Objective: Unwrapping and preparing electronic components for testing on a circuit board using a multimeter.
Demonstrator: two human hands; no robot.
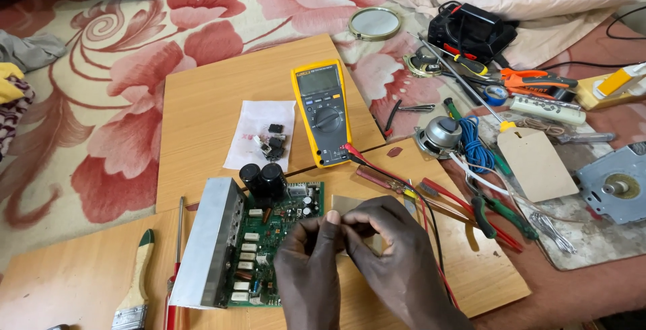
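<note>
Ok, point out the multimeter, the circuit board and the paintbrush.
multimeter (326, 111), head view, on its dial.
circuit board (269, 249), head view, on its green middle.
paintbrush (138, 273), head view, on its wooden handle.

Grey rectangular screen (319, 79) atop yellow multimeter (325, 113), mid-board; clear plastic bag (260, 133) left of it.

Two bare hands, the left hand (311, 269) and right hand (393, 252), enter from six o'clock: no gloves, rings, watch or sleeves visible; short, unpainted nails on the fingers (331, 218).
</note>
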